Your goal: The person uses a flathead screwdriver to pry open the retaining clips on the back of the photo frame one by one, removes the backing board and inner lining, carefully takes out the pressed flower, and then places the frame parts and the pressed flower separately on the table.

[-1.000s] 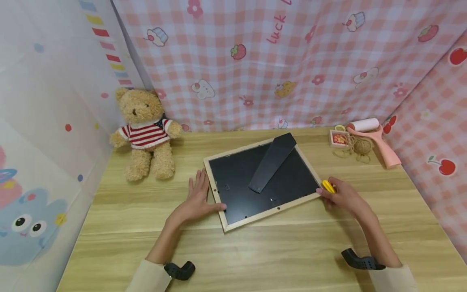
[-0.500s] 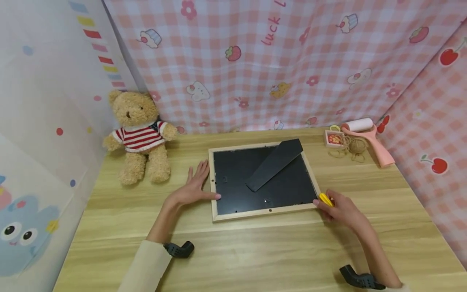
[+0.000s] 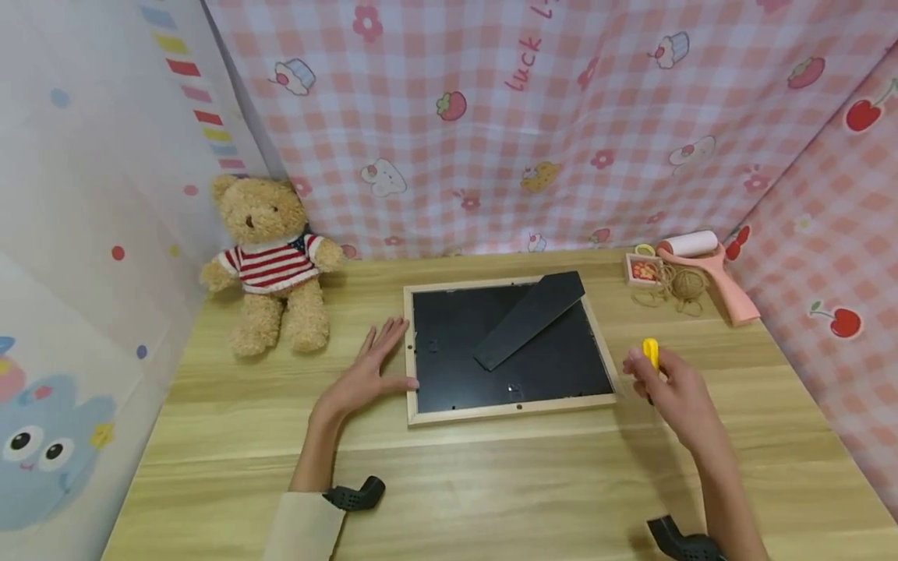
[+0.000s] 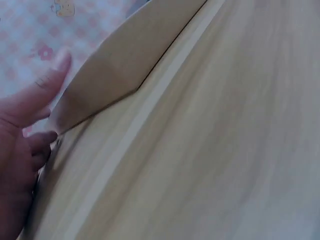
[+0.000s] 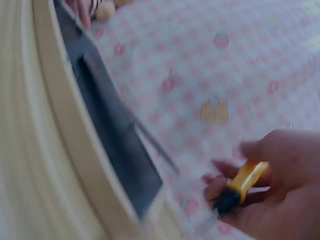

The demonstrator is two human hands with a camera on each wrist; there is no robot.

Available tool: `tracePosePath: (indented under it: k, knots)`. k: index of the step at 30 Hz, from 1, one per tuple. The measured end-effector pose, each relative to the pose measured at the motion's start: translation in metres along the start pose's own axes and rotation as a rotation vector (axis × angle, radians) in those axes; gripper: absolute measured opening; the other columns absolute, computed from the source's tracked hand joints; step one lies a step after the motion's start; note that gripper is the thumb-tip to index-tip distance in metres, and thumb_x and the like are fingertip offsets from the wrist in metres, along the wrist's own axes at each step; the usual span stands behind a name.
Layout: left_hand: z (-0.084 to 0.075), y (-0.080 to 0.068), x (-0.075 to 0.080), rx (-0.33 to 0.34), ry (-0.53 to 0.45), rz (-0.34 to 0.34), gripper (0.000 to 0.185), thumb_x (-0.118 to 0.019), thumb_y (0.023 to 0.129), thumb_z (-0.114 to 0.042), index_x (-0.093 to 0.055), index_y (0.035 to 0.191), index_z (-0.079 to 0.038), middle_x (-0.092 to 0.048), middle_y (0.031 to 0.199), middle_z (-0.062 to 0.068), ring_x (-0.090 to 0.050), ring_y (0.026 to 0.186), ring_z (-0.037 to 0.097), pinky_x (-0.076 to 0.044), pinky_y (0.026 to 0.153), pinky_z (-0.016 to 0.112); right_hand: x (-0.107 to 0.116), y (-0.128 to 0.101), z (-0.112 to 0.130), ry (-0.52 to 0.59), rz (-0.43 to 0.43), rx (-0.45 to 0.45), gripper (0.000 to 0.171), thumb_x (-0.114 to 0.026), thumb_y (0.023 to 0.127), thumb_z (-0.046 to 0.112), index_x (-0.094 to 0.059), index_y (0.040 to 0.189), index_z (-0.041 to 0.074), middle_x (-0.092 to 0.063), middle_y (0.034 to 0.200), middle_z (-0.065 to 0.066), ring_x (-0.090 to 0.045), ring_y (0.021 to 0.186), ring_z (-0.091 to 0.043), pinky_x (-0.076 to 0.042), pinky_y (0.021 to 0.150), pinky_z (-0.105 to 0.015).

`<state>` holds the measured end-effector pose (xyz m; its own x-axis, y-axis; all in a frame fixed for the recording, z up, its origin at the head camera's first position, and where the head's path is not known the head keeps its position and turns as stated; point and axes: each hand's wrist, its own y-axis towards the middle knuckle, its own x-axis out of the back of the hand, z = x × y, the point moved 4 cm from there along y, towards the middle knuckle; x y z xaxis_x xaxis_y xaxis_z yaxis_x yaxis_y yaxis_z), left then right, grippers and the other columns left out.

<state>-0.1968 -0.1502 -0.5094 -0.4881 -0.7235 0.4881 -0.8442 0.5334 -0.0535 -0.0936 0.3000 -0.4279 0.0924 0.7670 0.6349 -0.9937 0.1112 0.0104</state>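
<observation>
Frame squared up, right hand pulled off it.
Picture frame (image 3: 510,343) lies face-down mid-table, black back and stand up; it has stopped rotating. Left hand (image 3: 365,374), fingers flat, touches its left edge. Right hand (image 3: 673,389) has lifted clear, pinching a yellow-handled tool (image 3: 651,352).

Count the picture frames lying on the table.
1: the picture frame lies face down at the table's middle, between the left hand touching its left edge and the right hand holding a yellow tool. None seems hidden.
</observation>
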Motion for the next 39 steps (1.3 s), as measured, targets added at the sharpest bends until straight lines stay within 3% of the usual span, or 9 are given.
tracePosePath:
  k: [2, 5, 11, 14, 18, 23, 28, 31, 39]
  knots:
    - [-0.001, 0.003, -0.002, -0.021, 0.038, 0.0, 0.111, -0.087, 0.095, -0.04, -0.017, 0.178, -0.017, -0.004, 0.186, 0.012, 0.008, 0.172, 0.033, 0.009, 0.137, 0.061, -0.004, 0.004, 0.013, 0.122, -0.065, 0.059, 0.036, -0.054, 0.118, 0.028, -0.074, 0.114, -0.002, -0.074, 0.102, 0.005, -0.062, 0.087, -0.008, -0.051, 0.072, -0.019]
    - [-0.001, 0.006, -0.004, -0.047, 0.055, 0.005, 0.112, -0.087, 0.095, -0.041, -0.017, 0.177, -0.013, -0.005, 0.186, 0.014, 0.005, 0.173, 0.031, 0.012, 0.138, 0.054, -0.019, 0.012, 0.032, 0.293, -0.061, 0.134, 0.037, -0.051, 0.118, 0.026, -0.075, 0.121, -0.003, -0.074, 0.109, 0.015, -0.062, 0.094, -0.011, -0.052, 0.078, -0.018]
    - [0.002, 0.001, -0.002, -0.079, 0.035, 0.01, 0.122, -0.088, 0.088, -0.053, -0.015, 0.177, -0.012, -0.002, 0.185, 0.019, 0.007, 0.172, 0.036, 0.014, 0.137, 0.055, -0.059, 0.036, 0.075, 0.479, 0.157, 0.312, 0.035, -0.048, 0.119, 0.016, -0.075, 0.124, -0.006, -0.078, 0.108, -0.006, -0.065, 0.078, -0.017, -0.054, 0.065, -0.024]
    - [0.0, 0.0, -0.002, -0.107, 0.037, 0.022, 0.129, -0.088, 0.084, -0.059, -0.014, 0.177, -0.012, -0.002, 0.184, 0.02, 0.008, 0.172, 0.037, 0.014, 0.137, 0.054, -0.075, 0.045, 0.094, 0.585, 0.266, 0.378, 0.03, -0.052, 0.116, 0.009, -0.074, 0.126, -0.009, -0.079, 0.113, -0.013, -0.075, 0.085, -0.022, -0.06, 0.069, -0.027]
    - [0.0, 0.001, -0.003, -0.122, 0.046, 0.043, 0.136, -0.087, 0.079, -0.068, -0.012, 0.177, -0.011, -0.002, 0.184, 0.021, 0.007, 0.171, 0.038, 0.014, 0.137, 0.052, -0.098, 0.054, 0.11, 0.681, 0.313, 0.36, 0.024, -0.066, 0.109, 0.004, -0.075, 0.127, -0.01, -0.08, 0.117, -0.011, -0.08, 0.095, -0.029, -0.066, 0.081, -0.033]
    - [0.002, 0.002, 0.0, -0.108, 0.068, 0.038, 0.137, -0.087, 0.077, -0.069, -0.013, 0.177, -0.011, -0.004, 0.184, 0.021, 0.006, 0.172, 0.038, 0.013, 0.137, 0.053, -0.141, 0.062, 0.118, 0.629, 0.344, 0.288, 0.029, -0.078, 0.102, 0.009, -0.078, 0.129, -0.003, -0.081, 0.116, -0.018, -0.081, 0.099, -0.031, -0.066, 0.094, -0.032]
    - [0.01, 0.005, 0.0, -0.089, 0.076, 0.034, 0.134, -0.088, 0.079, -0.068, -0.013, 0.178, -0.019, -0.003, 0.186, 0.013, 0.007, 0.172, 0.031, 0.013, 0.138, 0.051, -0.175, 0.067, 0.112, 0.456, 0.357, 0.244, 0.03, -0.082, 0.1, 0.017, -0.08, 0.126, 0.003, -0.085, 0.105, -0.011, -0.081, 0.095, -0.02, -0.062, 0.089, -0.022]
    - [0.013, 0.007, -0.001, -0.068, 0.073, 0.036, 0.135, -0.088, 0.077, -0.071, -0.012, 0.178, -0.022, -0.003, 0.186, 0.008, 0.008, 0.173, 0.027, 0.013, 0.138, 0.049, -0.183, 0.068, 0.108, 0.444, 0.36, 0.228, 0.029, -0.083, 0.1, 0.017, -0.081, 0.125, 0.004, -0.085, 0.103, -0.01, -0.082, 0.095, -0.022, -0.063, 0.089, -0.023]
    - [0.012, 0.004, 0.0, -0.09, 0.051, 0.037, 0.135, -0.09, 0.077, -0.066, -0.014, 0.178, -0.017, -0.003, 0.186, 0.012, 0.007, 0.172, 0.033, 0.014, 0.137, 0.053, -0.186, 0.068, 0.104, 0.472, 0.361, 0.214, 0.029, -0.08, 0.102, 0.015, -0.079, 0.126, -0.002, -0.085, 0.105, -0.014, -0.083, 0.096, -0.023, -0.066, 0.092, -0.031]
